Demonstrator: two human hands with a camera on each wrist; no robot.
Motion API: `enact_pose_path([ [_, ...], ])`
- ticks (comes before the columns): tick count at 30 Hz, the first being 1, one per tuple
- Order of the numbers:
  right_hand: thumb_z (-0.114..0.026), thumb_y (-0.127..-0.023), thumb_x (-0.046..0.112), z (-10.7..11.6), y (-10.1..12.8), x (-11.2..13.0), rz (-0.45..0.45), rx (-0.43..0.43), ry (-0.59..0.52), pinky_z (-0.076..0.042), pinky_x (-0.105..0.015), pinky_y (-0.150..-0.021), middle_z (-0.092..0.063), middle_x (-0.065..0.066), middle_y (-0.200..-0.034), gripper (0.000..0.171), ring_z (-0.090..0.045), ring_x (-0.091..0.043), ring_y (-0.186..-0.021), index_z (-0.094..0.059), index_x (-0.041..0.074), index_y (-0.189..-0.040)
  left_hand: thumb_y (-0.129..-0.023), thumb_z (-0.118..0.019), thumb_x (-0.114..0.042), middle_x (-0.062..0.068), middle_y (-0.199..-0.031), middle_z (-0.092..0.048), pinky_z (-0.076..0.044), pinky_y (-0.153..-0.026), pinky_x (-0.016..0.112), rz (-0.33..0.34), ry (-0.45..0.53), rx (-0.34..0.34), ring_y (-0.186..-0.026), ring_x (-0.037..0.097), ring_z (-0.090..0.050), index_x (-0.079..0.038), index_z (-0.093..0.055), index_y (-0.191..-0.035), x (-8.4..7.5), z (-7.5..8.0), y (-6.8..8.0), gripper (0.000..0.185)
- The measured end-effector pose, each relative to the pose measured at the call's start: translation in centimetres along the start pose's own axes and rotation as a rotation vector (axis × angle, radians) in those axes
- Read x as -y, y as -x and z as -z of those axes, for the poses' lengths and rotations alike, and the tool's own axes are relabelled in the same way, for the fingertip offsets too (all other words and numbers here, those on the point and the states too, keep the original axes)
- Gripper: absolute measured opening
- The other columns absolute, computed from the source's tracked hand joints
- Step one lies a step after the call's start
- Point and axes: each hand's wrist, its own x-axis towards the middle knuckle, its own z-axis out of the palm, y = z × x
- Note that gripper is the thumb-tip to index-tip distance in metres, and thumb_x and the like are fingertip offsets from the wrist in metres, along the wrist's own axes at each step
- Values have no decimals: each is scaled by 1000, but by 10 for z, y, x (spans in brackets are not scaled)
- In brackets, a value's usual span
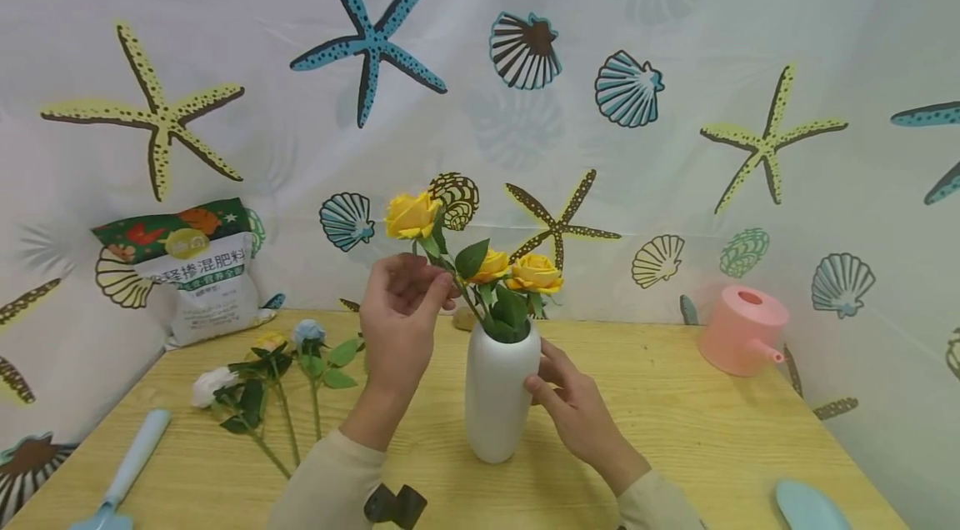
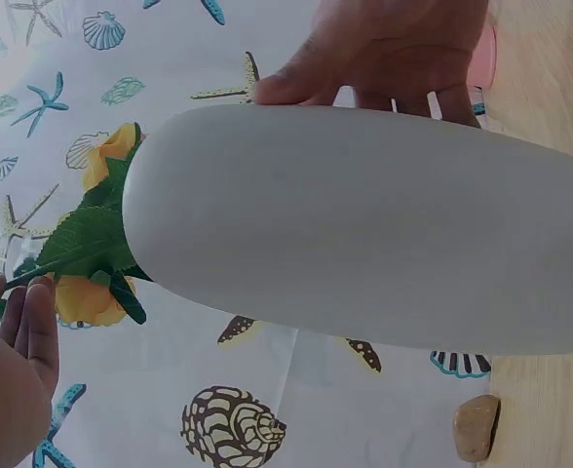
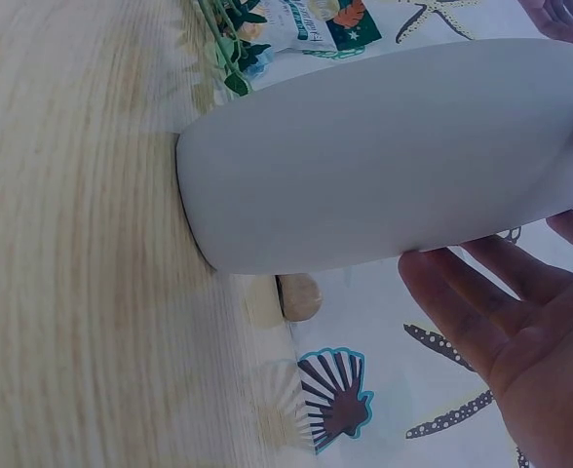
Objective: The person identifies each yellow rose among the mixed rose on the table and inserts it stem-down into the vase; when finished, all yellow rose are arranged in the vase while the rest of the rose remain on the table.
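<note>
Vase [image 1: 498,401] central, free room beside watering can [image 1: 738,330]

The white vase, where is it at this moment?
In the head view, the white vase is on the table, slightly right of centre, below yellow roses.

Curtained gardening corner, wooden table [image 1: 660,413], seashell-print cloth [image 1: 465,147], fertilizer bag [image 1: 213,288], pink watering can [image 1: 738,334], blue trowel [image 1: 137,457]

There are four yellow flowers [image 1: 410,217], one white flower [image 1: 213,387], one blue flower [image 1: 308,332], one vase [image 1: 499,397], one bag [image 1: 213,290], one watering can [image 1: 738,337], one little shovel [image 1: 141,451], one stone [image 2: 477,427], one pale blue thing [image 1: 810,507] cut off at the edge, and one surface [image 1: 645,380].
</note>
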Motion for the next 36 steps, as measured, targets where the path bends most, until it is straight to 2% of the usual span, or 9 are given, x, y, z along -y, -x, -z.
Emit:
enact_pose_path([
  [2,-55,-105,19,0,0,0,-7,3,-3,-59,-25,-86,-63,-19,-135,52,-64,-37,-120,-39,19,-154,-91,-68,7,2,-91,-66,-59,-66,21,4,-5,0,-74,8,-68,7,-52,-114,-2,-2,0,28],
  [8,-55,-105,21,1,1,0,-42,6,-6,-59,-25,-87,-63,-17,-137,53,-64,-36,-122,-38,21,-155,-85,-77,4,17,-93,-67,-56,-70,17,-37,-89,13,-77,7,-64,7,-56,-111,-1,-7,7,33],
  [12,-55,-104,20,1,1,0,-42,4,-1,-59,-25,-87,-63,-16,-136,53,-64,-35,-121,-39,21,-155,-85,-78,0,17,-92,-66,-55,-71,16,-25,-135,3,-75,6,-63,5,-57,-108,1,-10,11,31],
  [15,-55,-104,20,0,1,0,-38,3,1,-59,-25,-87,-63,-17,-136,53,-64,-35,-121,-39,20,-155,-86,-78,-2,15,-90,-66,-55,-70,17,-13,-177,22,-74,6,-62,4,-59,-106,5,-11,15,28],
  [19,-55,-105,20,0,1,-1,-28,2,3,-60,-27,-87,-63,-17,-136,53,-64,-36,-121,-38,19,-155,-86,-79,-3,14,-88,-66,-55,-71,19,35,-206,59,-74,8,-63,1,-61,-103,9,-10,21,25],
  [22,-55,-105,20,0,0,-1,-15,2,8,-60,-29,-87,-64,-18,-135,52,-64,-36,-120,-38,18,-155,-85,-80,-6,13,-87,-68,-55,-72,19,75,-216,62,-75,9,-64,-1,-64,-100,12,-9,23,23],
  [29,-56,-104,20,-2,0,3,-40,-7,4,-60,-30,-87,-64,-16,-136,53,-64,-36,-121,-40,20,-154,-85,-82,-12,10,-88,-71,-54,-71,20,100,-302,69,-75,11,-64,-4,-70,-99,14,-7,27,21],
  [36,-56,-104,19,-3,0,1,-44,-14,10,-61,-31,-87,-63,-17,-137,53,-64,-36,-121,-40,18,-154,-83,-83,-11,7,-93,-73,-55,-72,20,157,-295,124,-79,11,-66,-5,-69,-102,16,2,28,25],
])
